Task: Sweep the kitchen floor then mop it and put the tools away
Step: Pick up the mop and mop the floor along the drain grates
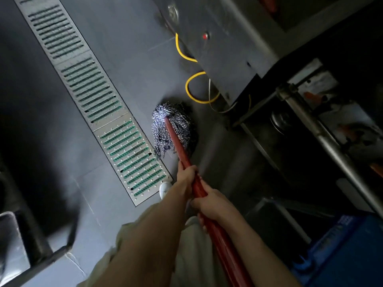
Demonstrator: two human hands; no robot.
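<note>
A string mop with a black-and-white head (173, 126) lies spread on the grey tiled floor (128, 59). Its red handle (178, 143) runs from the mop head down toward me. My left hand (186, 176) grips the handle farther down the shaft, nearer the mop head. My right hand (209, 201) grips it just behind, closer to my body. The mop head sits between the floor drain and the base of a metal unit.
A long steel drain grate (99, 104) runs diagonally across the floor left of the mop. A yellow cable (194, 85) loops beside a metal appliance (223, 48). Steel table legs and shelving (310, 125) stand at right, a blue crate (342, 251) at lower right, a steel counter corner (31, 253) at lower left.
</note>
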